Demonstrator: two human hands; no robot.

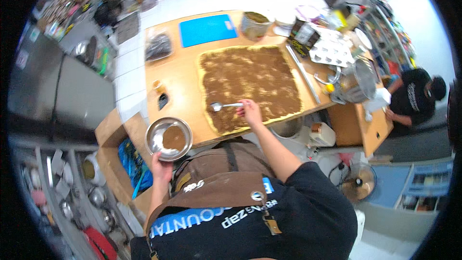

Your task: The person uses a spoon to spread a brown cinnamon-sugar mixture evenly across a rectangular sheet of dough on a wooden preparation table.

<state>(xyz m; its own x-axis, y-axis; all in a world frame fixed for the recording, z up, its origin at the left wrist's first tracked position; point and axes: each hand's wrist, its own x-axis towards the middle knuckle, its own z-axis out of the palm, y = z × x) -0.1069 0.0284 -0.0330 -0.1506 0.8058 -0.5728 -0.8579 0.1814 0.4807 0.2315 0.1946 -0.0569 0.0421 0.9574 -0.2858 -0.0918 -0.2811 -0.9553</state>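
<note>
A rectangular sheet of yellowish dough (250, 82) lies on the wooden table (163, 106), mostly covered in a patchy brown layer. My right hand (249, 113) grips the handle of a metal spoon (216, 107) over the dough's lower-left part. At the table's near left edge, my left hand (162, 163) holds a steel bowl (186, 137) with brown powder (173, 137) inside. Above the bowl sit a small orange-and-white container (159, 87) and a dark object (163, 100) too small to make out.
A blue board (207, 30), bagged dark items (159, 47), a pot (256, 31), a long metal bar (301, 72), a white tray (332, 47) and a mixer bowl (358, 79) share the table. A person in black (414, 98) stands at the right. An open cardboard box (110, 149) is at lower left.
</note>
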